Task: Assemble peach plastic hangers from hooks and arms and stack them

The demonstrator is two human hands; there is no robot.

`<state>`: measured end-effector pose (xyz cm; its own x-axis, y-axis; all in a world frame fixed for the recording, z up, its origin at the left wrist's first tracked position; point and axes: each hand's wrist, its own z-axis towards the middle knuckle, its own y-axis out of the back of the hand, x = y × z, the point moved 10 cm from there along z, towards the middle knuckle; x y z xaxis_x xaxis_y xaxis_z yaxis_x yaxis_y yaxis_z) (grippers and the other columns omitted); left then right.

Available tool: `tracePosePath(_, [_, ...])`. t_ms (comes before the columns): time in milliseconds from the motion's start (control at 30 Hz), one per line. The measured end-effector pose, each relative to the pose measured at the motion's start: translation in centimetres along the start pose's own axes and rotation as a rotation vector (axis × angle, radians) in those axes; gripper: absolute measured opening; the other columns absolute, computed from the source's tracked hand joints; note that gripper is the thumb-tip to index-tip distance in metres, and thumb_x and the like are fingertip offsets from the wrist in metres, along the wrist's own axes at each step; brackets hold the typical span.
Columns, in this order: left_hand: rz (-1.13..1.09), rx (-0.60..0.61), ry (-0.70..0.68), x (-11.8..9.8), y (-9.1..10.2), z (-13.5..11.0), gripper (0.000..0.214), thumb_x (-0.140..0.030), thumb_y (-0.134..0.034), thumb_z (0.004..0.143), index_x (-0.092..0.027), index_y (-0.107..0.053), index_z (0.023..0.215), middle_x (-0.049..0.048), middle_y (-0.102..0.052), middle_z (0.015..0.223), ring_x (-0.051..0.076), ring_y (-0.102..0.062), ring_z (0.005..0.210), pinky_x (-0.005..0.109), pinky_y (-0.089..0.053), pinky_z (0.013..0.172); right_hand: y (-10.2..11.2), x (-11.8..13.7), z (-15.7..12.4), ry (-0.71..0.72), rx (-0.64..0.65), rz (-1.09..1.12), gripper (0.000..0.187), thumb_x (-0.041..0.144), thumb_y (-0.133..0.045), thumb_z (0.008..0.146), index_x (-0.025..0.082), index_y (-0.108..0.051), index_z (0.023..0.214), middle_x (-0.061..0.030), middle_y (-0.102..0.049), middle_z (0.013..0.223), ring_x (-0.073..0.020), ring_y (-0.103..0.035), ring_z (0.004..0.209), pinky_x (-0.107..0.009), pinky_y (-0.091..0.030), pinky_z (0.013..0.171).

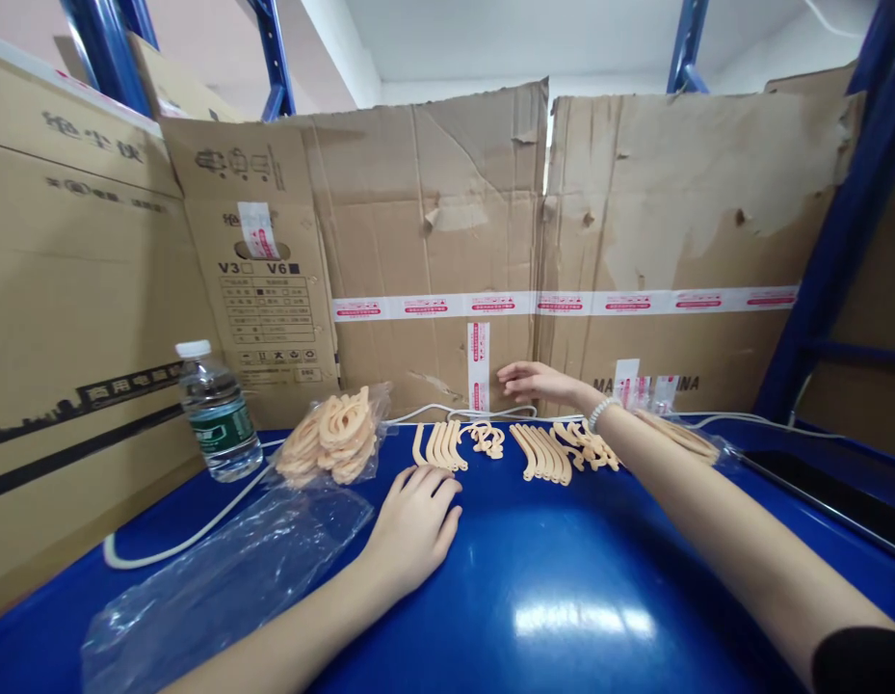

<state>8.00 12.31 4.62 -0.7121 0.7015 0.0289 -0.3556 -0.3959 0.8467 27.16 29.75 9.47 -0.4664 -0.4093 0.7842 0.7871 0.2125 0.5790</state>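
Note:
My left hand (416, 525) rests low over the blue table, fingers loosely spread, palm down. Its fingertips are at the near ends of a row of beige curved strips (438, 445); whether they touch is unclear. Beside that row lies a small group of beige curly pieces (486, 440). My right hand (538, 383), with a beaded bracelet at the wrist, is raised before the cardboard, fingers stretched out and holding nothing visible. Below it are a second row of curved strips (542, 453) and another cluster of curly pieces (586, 445), partly hidden by my right forearm.
At left stand a water bottle (220, 414) and a clear bag of beige loop-shaped pieces (332, 439). An unfilled plastic bag (230, 588) lies nearer. A white cable (179, 545) crosses the table. Right are another bagged bundle (682, 439) and a flat black device (829, 496). Cardboard (433, 251) walls the back.

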Motion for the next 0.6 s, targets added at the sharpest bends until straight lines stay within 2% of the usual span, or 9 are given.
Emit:
tracePosePath(100, [-0.014, 0.011, -0.013, 0.0, -0.3, 0.0, 0.017, -0.015, -0.049, 0.091, -0.018, -0.061, 0.103, 0.0083, -0.067, 0.109, 0.027, -0.059, 0.105, 0.046, -0.047, 0.091, -1.3, 0.0, -1.4, 0.001, 0.017, -0.037, 0.026, 0.025, -0.061, 0.086, 0.012, -0.064, 0.108, -0.0145, -0.070, 0.106, -0.0197, -0.068, 0.089, -0.034, -0.056, 0.077])
tracePosePath(267, [-0.028, 0.029, -0.025, -0.1, -0.7, 0.0, 0.019, -0.014, -0.047, 0.092, -0.016, -0.062, 0.104, 0.0092, -0.067, 0.109, 0.027, -0.059, 0.106, 0.046, -0.047, 0.090, -2.3, 0.6, -5.8, 0.055, -0.036, -0.151, 0.023, 0.028, -0.060, 0.085, 0.013, -0.065, 0.101, -0.0115, -0.070, 0.106, -0.0229, -0.065, 0.099, -0.041, -0.049, 0.093])
tracePosePath(400, [-0.032, 0.033, -0.024, 0.0, -0.8, 0.0, 0.020, -0.013, -0.047, 0.092, -0.016, -0.062, 0.104, 0.0093, -0.067, 0.109, 0.028, -0.059, 0.107, 0.046, -0.048, 0.090, -3.1, 1.4, -10.8, 0.095, -0.101, -0.272, 0.030, 0.032, -0.059, 0.086, 0.016, -0.063, 0.111, -0.0130, -0.065, 0.118, -0.0288, -0.058, 0.112, -0.051, -0.041, 0.101])
tracePosePath(467, [-0.026, 0.026, -0.035, 0.0, -0.7, 0.0, 0.022, -0.012, -0.046, 0.092, -0.016, -0.062, 0.106, 0.0097, -0.067, 0.110, 0.028, -0.059, 0.107, 0.045, -0.048, 0.089, -4.0, 2.2, -13.4, 0.160, -0.122, -0.414, 0.033, 0.033, -0.057, 0.089, 0.017, -0.060, 0.117, -0.0142, -0.061, 0.123, -0.0293, -0.055, 0.116, -0.051, -0.039, 0.103])
tracePosePath(600, [0.090, -0.027, -0.190, -1.9, 0.4, 0.3, 0.028, -0.010, -0.044, 0.091, -0.013, -0.062, 0.112, 0.0117, -0.067, 0.113, 0.029, -0.060, 0.107, 0.047, -0.047, 0.093, -6.2, 3.7, -17.0, 0.286, -0.133, -0.633, 0.032, 0.029, -0.049, 0.094, 0.020, -0.054, 0.125, -0.0141, -0.056, 0.126, -0.0270, -0.051, 0.119, -0.049, -0.042, 0.102])
